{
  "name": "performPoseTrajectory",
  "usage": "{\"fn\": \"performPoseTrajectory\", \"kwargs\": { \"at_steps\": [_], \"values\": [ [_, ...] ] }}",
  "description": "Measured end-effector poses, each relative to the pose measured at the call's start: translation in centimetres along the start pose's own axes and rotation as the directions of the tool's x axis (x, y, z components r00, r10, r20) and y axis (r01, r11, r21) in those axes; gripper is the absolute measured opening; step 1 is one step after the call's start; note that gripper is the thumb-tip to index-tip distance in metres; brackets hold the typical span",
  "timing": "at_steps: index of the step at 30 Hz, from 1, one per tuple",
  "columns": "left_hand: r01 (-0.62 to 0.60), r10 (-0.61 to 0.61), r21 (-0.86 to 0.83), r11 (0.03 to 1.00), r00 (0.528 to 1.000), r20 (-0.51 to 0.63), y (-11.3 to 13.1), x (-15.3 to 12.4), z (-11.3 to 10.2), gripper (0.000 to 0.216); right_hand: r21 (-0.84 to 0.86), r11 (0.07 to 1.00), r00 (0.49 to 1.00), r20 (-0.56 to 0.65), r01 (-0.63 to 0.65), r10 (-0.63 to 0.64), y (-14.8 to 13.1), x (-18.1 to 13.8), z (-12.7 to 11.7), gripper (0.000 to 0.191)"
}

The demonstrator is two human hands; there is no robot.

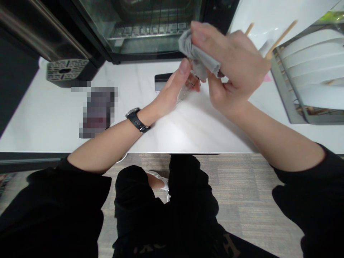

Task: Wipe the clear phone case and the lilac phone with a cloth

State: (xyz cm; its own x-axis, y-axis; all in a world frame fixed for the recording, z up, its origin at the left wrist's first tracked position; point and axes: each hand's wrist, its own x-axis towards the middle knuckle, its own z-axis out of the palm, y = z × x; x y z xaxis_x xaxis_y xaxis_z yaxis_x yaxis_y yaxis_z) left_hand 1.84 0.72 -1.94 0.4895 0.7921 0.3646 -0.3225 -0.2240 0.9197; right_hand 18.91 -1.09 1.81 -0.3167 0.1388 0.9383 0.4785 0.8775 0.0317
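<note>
A crumpled grey cloth (197,52) is gripped in my right hand (236,64), bunched between thumb and fingers. My left hand (172,87) is just to its left, above the counter, with a black-strapped watch on the wrist. Its fingers curl around a clear, see-through vessel (183,94) that looks like a glass. Part of the cloth presses against the vessel's upper end, where the hands meet. Most of the vessel is hidden by my fingers and the cloth, so its full shape does not show.
White counter (188,132) beneath my hands. Behind stands a glass-fronted oven (150,32). On the left are a machine's drip tray (67,70) and a pixelated dark item (98,111). A phone-like slab (161,81) lies behind my left hand. Right: dish rack (287,93) with white dishes (314,68), wooden sticks (282,37).
</note>
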Motion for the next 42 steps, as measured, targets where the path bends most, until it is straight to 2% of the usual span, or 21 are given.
{"fn": "performPoseTrajectory", "kwargs": {
  "at_steps": [3, 4, 6, 8, 11, 15, 17, 19, 21, 23, 26, 29, 32, 35, 39, 42],
  "values": [
    [0.032, -0.032, -0.035, 0.999, 0.999, -0.016, 0.4, 0.0, 0.1, 0.072, 0.043, 0.997, 0.998, -0.019, 0.059, -0.058, 0.2, 0.0, 0.0, 0.056],
    [0.043, -0.044, -0.057, 0.997, 0.999, -0.025, 0.6, 0.1, 0.1, 0.07, 0.066, 0.998, 1.0, -0.018, 0.019, -0.018, 0.3, -0.1, 0.1, 0.055],
    [0.047, -0.051, -0.105, 0.993, 0.998, -0.036, 0.9, 0.3, 0.1, 0.068, 0.103, 0.985, 0.989, -0.02, -0.141, 0.144, 0.5, -0.4, 0.2, 0.051],
    [0.045, -0.05, -0.143, 0.989, 0.998, -0.033, 1.2, 0.4, 0.0, 0.07, 0.131, 0.953, 0.957, -0.06, -0.275, 0.284, 1.0, -0.9, 0.6, 0.048],
    [0.056, -0.064, -0.166, 0.984, 0.997, -0.038, 1.4, 0.4, 0.0, 0.076, 0.138, 0.911, 0.911, -0.095, -0.388, 0.402, 1.6, -1.4, 1.2, 0.042],
    [0.104, -0.107, -0.197, 0.975, 0.994, -0.004, 1.7, 0.2, 0.0, 0.08, 0.169, 0.883, 0.857, -0.217, -0.438, 0.467, 1.5, -1.3, 1.9, 0.023],
    [0.102, -0.108, -0.229, 0.968, 0.994, -0.011, 1.9, 0.2, -0.1, 0.082, 0.167, 0.869, 0.819, -0.291, -0.465, 0.494, 1.2, -1.1, 2.0, 0.027],
    [0.142, -0.157, -0.273, 0.951, 0.987, -0.033, 2.2, 0.5, -0.1, 0.081, 0.133, 0.852, 0.794, -0.313, -0.506, 0.52, 0.8, -0.9, 1.9, 0.039],
    [0.243, -0.262, -0.299, 0.923, 0.965, -0.021, 2.7, 0.7, -0.1, 0.079, 0.101, 0.848, 0.794, -0.308, -0.521, 0.525, 0.3, -0.7, 1.7, 0.045],
    [0.344, -0.346, -0.309, 0.887, 0.937, 0.051, 3.1, 0.9, -0.1, 0.08, 0.076, 0.875, 0.83, -0.287, -0.477, 0.478, -0.1, -0.7, 1.6, 0.043],
    [0.437, -0.39, -0.327, 0.838, 0.899, 0.2, 3.5, 0.7, 0.1, 0.084, 0.059, 0.922, 0.893, -0.232, -0.383, 0.385, -0.5, -0.8, 1.5, 0.037],
    [0.54, -0.469, -0.334, 0.772, 0.84, 0.274, 3.8, 0.3, 0.3, 0.084, 0.064, 0.923, 0.907, -0.173, -0.38, 0.385, -0.8, -0.7, 1.4, 0.032],
    [0.616, -0.555, -0.365, 0.698, 0.787, 0.269, 4.2, 0.3, 0.3, 0.083, 0.073, 0.908, 0.895, -0.155, -0.412, 0.418, -1.0, -0.4, 1.3, 0.032],
    [0.623, -0.579, -0.345, 0.702, 0.781, 0.233, 4.7, 0.5, 0.3, 0.072, 0.092, 0.889, 0.87, -0.184, -0.449, 0.458, -1.0, -0.1, 1.4, 0.037],
    [0.626, -0.627, -0.312, 0.714, 0.771, 0.113, 4.9, 0.8, 0.4, 0.06, 0.105, 0.891, 0.838, -0.306, -0.441, 0.451, -0.4, -0.1, 1.7, 0.042],
    [0.652, -0.661, -0.311, 0.691, 0.745, 0.09, 4.5, 0.9, 0.3, 0.057, 0.116, 0.906, 0.821, -0.389, -0.406, 0.417, 0.2, -0.4, 1.7, 0.04]
  ]
}}
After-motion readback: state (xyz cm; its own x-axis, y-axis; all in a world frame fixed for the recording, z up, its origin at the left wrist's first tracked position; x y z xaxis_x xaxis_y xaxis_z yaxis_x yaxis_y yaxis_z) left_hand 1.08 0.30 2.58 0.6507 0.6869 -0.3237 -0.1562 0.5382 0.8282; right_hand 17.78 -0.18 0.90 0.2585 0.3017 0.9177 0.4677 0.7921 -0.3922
